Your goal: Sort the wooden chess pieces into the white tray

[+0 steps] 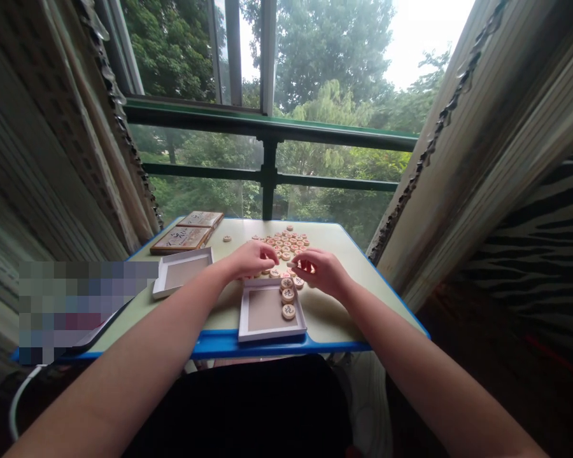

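Observation:
Round wooden Chinese chess pieces [286, 242] lie in a loose cluster on the pale table. My right hand [322, 272] pinches one chess piece [292, 264] between thumb and fingers, over the near edge of the cluster. Opposite it, my left hand [254, 258] hovers at the cluster's left side, fingers curved with a gap at the tips and no piece visible in them. Below both hands sits a shallow white box tray [272, 335]. Three chess pieces [288, 294] form a column along its right side, characters facing up. Several pieces are partly hidden behind my hands.
A second white box part [184, 252] lies at the left, before a folded wooden board [184, 238]. One stray piece [226, 239] rests near the board. The table has a blue rim [277, 346]; a railing, window and curtains [439, 165] stand around it. A blurred patch covers the left corner.

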The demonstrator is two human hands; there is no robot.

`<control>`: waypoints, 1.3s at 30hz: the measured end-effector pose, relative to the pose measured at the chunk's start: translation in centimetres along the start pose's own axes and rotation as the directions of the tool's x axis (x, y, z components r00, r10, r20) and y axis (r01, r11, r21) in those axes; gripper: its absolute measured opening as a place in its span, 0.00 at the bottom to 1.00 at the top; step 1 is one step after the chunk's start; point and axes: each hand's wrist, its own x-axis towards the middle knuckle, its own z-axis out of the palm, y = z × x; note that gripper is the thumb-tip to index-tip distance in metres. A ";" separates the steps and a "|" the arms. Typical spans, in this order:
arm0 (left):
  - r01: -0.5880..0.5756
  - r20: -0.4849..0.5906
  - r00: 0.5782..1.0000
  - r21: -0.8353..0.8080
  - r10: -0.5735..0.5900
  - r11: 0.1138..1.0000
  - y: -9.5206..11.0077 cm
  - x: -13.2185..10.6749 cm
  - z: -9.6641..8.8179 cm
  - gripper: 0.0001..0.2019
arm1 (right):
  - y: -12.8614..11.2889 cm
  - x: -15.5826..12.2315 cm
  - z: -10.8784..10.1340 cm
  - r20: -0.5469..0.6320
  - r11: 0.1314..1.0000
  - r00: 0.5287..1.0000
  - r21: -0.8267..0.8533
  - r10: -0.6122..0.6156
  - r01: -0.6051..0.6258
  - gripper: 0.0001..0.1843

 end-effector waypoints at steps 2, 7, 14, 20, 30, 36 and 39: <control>0.012 0.087 0.996 0.111 -0.021 0.994 -0.3 -0.3 -0.5 0.11 | -0.1 0.0 -0.1 -0.002 0.998 0.998 0.019 0.061 -0.060 0.06; -0.048 0.230 0.973 0.224 -0.005 0.973 -0.4 -0.6 -0.9 0.14 | -1.4 -0.2 -0.7 0.290 0.927 0.939 0.267 0.184 -0.264 0.12; -0.074 0.206 0.979 0.308 0.010 0.949 -0.3 -0.4 -0.8 0.11 | -3.4 -0.7 -1.1 0.457 0.967 0.888 0.200 0.049 -0.156 0.05; -0.044 0.198 0.980 0.323 -0.022 0.945 -0.6 -0.3 -0.8 0.10 | -3.4 -1.0 -0.9 0.497 0.983 0.866 0.120 0.061 -0.137 0.06; -0.046 0.208 0.978 0.294 -0.017 0.955 -0.7 -0.3 -0.7 0.08 | -3.6 -0.6 -1.5 0.548 0.962 0.834 0.187 0.064 -0.197 0.09; -0.032 0.206 0.978 0.313 -0.035 0.949 -0.4 -0.4 -0.7 0.09 | -3.8 -0.5 -1.4 0.586 0.961 0.805 0.160 0.093 -0.227 0.11; -0.052 0.209 0.978 0.350 -0.024 0.935 0.0 -0.6 -0.7 0.09 | -3.8 -0.6 -1.3 0.577 0.956 0.813 0.182 0.084 -0.228 0.13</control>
